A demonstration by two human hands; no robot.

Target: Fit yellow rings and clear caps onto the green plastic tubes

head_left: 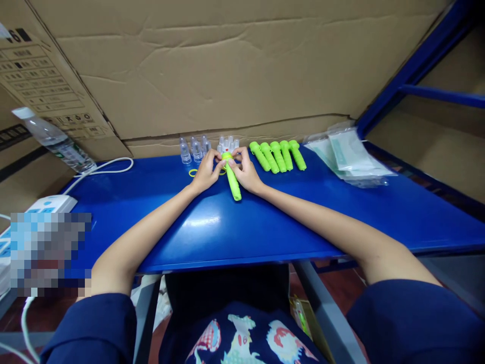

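A bright green flashlight-shaped tube (234, 183) points toward me over the blue table, its wider head at the far end. My left hand (206, 171) pinches that head from the left with bent fingers. From the other side my right hand (245, 171) grips the same head, thumb and fingers closed round it. Just left of the tube, partly behind my left hand, lie thin yellow-green rings (193, 173). Clear plastic caps (185, 150) stand behind my left hand, and small whitish clear pieces (229, 142) sit just beyond the tube's head.
Several matching green tubes (278, 156) lie in a row to the right. Clear plastic bags (346, 151) rest farther right. On the left are a water bottle (56, 141), a white cable (109, 163) and a power strip (53, 203). A cardboard wall (212, 71) closes the back of the blue table (242, 242).
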